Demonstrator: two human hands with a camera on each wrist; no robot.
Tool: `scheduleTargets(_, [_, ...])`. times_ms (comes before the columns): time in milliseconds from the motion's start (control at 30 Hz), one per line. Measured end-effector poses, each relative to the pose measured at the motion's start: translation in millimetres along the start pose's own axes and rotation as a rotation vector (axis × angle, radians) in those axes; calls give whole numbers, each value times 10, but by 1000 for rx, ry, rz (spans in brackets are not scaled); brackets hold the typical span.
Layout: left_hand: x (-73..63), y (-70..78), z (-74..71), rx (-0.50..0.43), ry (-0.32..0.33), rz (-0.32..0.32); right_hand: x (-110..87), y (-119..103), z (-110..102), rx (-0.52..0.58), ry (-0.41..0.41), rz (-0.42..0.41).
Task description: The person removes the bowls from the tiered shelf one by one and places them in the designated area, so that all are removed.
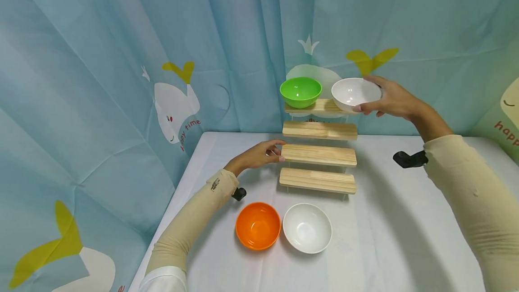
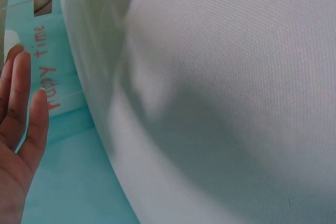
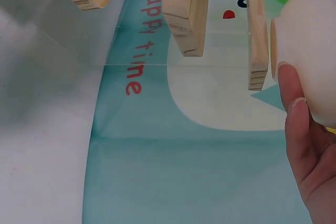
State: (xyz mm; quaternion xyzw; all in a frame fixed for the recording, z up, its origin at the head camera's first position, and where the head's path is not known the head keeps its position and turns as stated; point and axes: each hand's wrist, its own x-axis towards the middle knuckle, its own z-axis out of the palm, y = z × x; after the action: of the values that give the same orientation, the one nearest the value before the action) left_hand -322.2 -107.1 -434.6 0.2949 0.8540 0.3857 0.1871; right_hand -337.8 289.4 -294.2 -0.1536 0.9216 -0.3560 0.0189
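In the head view my right hand [image 1: 391,98] grips a white bowl [image 1: 344,93] by its right side, at the right end of the top board [image 1: 324,106] of a wooden tiered rack. The right wrist view shows the fingertips [image 3: 298,109] under the bowl's side, with its base right beside the board's end. A green bowl [image 1: 301,93] sits upright on the left of that board. My left hand [image 1: 259,154] holds the left end of the rack's second-lowest board [image 1: 319,155] between thumb and index finger; its other fingers [image 2: 21,93] are loosely extended.
An orange bowl [image 1: 258,225] and another white bowl [image 1: 307,228] stand upright side by side on the white table [image 1: 377,247], in front of the rack's lowest board [image 1: 317,180]. A light-blue printed curtain [image 1: 243,48] hangs behind the rack and along the left side.
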Motion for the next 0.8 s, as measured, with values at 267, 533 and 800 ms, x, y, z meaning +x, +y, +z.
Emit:
scheduleTargets(267, [18,5,-10,-7,-6,7,-139,0,-25,14,11,-18])
scheduleTargets(533, [26,-3,-13,-12,-7,4,-272,11,-12,-3,34,-54])
scheduleTargets(800, [55,-17,8,-15,-3,12,-462,0,27,-28,61,-80])
